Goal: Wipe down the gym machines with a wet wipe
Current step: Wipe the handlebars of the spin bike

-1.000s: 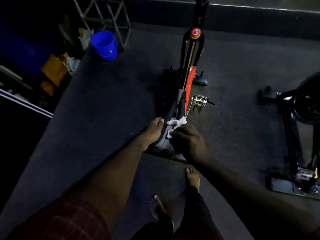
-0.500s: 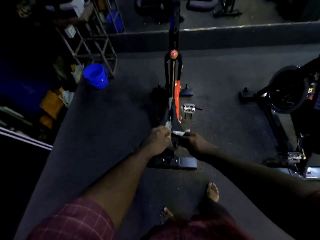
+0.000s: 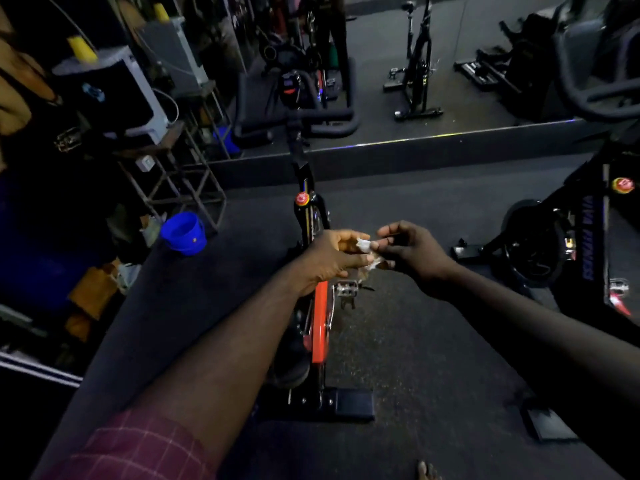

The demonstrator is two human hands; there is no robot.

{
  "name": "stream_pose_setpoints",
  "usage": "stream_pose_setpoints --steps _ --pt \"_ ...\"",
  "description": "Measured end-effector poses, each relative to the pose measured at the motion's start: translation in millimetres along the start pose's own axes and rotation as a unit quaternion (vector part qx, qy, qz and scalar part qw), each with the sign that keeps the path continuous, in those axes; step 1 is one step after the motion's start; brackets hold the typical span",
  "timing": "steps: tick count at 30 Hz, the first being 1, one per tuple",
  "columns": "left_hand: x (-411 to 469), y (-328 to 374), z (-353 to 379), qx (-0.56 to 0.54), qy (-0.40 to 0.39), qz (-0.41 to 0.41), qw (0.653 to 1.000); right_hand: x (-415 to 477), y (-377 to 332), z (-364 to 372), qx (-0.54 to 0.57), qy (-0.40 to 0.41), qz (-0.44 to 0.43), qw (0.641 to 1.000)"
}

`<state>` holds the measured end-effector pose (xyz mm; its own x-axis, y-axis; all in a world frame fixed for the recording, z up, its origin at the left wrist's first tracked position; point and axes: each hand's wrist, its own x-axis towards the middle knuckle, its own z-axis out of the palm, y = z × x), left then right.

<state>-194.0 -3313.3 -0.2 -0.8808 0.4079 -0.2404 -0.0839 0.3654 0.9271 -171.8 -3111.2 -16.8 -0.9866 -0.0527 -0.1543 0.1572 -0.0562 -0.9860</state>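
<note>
A dim gym with a dark rubber floor [image 3: 415, 341] and a low ledge [image 3: 433, 142] running across the far side. A spin bike [image 3: 319, 327] with a red frame panel stands in the middle, pointing away, with a red knob [image 3: 302, 198] on its upright and a metal pedal [image 3: 346, 289] sticking out to the right.

Above the bike, clear of it, both hands meet on a small crumpled wet wipe [image 3: 364, 245]. The left hand [image 3: 332, 258] has its fingers curled round the wipe's left end. The right hand [image 3: 412, 252] pinches the right end between thumb and fingertips, its other fingers loosely bent. A plaid sleeve [image 3: 138, 448] covers the near left arm.

Far left, a blue bucket [image 3: 183, 233] sits on the floor beside a metal rack [image 3: 180, 181]. A second, black bike [image 3: 561, 251] stands at the right edge. A bare foot [image 3: 427, 471] shows at the near edge.
</note>
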Motion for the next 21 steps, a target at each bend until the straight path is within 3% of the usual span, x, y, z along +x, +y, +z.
stream_pose_setpoints --steps 7,12,21 --pt "64.0 75.2 57.3 0.017 0.087 0.057 0.994 25.5 -41.5 -96.4 0.057 -0.038 -0.033 0.997" --pt "97.2 97.7 57.8 0.007 0.125 0.049 0.991 57.1 -57.8 -128.9 0.023 -0.046 -0.050 0.997" --pt "171.1 119.7 15.7 -0.126 0.155 0.054 0.978 139.9 -94.7 -136.0 -0.093 -0.051 -0.058 0.993"
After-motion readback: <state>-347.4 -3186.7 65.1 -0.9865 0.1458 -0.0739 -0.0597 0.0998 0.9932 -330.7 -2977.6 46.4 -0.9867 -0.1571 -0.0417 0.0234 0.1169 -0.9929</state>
